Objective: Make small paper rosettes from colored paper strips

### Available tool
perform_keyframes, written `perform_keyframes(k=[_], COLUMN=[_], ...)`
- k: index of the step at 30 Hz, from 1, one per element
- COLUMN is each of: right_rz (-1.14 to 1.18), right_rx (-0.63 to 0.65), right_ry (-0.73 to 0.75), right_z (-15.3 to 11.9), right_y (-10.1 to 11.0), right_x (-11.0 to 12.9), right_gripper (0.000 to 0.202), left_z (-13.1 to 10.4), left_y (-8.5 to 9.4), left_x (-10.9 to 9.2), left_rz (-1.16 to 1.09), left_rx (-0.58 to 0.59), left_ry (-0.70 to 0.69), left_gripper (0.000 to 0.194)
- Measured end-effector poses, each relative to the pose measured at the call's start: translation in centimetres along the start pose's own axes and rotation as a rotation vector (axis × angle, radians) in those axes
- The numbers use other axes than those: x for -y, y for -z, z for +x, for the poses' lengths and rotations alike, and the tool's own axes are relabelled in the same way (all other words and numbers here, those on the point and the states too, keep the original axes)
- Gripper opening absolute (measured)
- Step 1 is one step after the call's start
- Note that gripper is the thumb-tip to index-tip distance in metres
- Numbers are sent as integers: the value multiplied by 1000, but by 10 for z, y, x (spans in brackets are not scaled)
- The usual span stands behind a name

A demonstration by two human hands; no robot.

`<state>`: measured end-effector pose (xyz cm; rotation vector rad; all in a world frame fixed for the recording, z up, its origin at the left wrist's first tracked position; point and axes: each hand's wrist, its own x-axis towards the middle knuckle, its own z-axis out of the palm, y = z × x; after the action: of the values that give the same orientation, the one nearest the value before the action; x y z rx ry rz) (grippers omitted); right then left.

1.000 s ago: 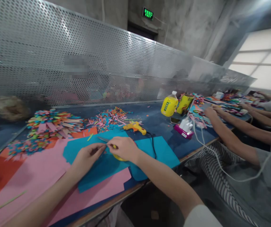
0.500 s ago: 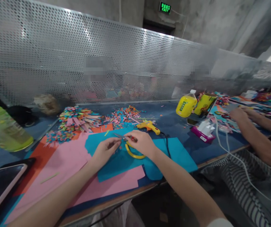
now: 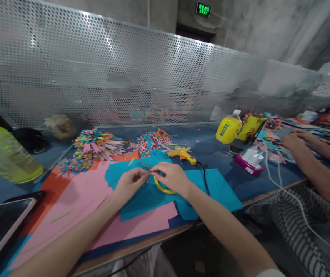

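Observation:
My left hand (image 3: 132,182) is closed in a pinch over the blue sheet (image 3: 136,206). My right hand (image 3: 172,177) meets it fingertip to fingertip, also pinching. Whatever lies between the fingertips is too small to make out. Scissors (image 3: 165,189) with a yellow handle are at my right hand, their blade pointing up and left behind the fingers. My hand covers their middle, so I cannot tell whether it grips them. Just beyond lies a yellow glue gun (image 3: 181,154) with a black cord.
Pink sheets (image 3: 80,196) and an orange sheet lie to the left. Behind are a fringed paper bundle (image 3: 97,144) and paper scraps (image 3: 153,142). A phone (image 3: 5,227), drink bottles (image 3: 228,129) and a purple power strip (image 3: 248,165) surround the work. Another person's hands (image 3: 296,139) are at far right.
My right fingertips have moved left and closed against my left fingertips. The red part seen in my right hand earlier is now mostly covered. The whole view has shifted slightly.

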<state>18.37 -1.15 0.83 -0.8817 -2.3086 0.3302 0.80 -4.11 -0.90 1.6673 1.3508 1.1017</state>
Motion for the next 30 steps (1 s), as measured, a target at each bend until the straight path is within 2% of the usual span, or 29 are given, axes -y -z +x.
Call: perform_keyframes(k=[3,8,17,24,30], right_rz=[-6,1,-1,-107,-17], right_rx=[-27,-149,-24,-29,-52], right_ry=[-25,-133,-54,-20,-67], right_z=[0,1,2,0,0], right_y=[-1,-1,-1,-1,0], right_x=[0,-3,-1,1,3], right_gripper=[15,16,16,15,9], left_z=[0,2,1,0,-2], left_y=[-1,-3,-2,-2,-2], left_x=[0,1,5,1,-4], left_rz=[-2,-45,3,67,69], left_rx=[-4,-9,13,4,-10], left_ry=[6,22,3,-52,-81], left_gripper=[31,32,34,28,28])
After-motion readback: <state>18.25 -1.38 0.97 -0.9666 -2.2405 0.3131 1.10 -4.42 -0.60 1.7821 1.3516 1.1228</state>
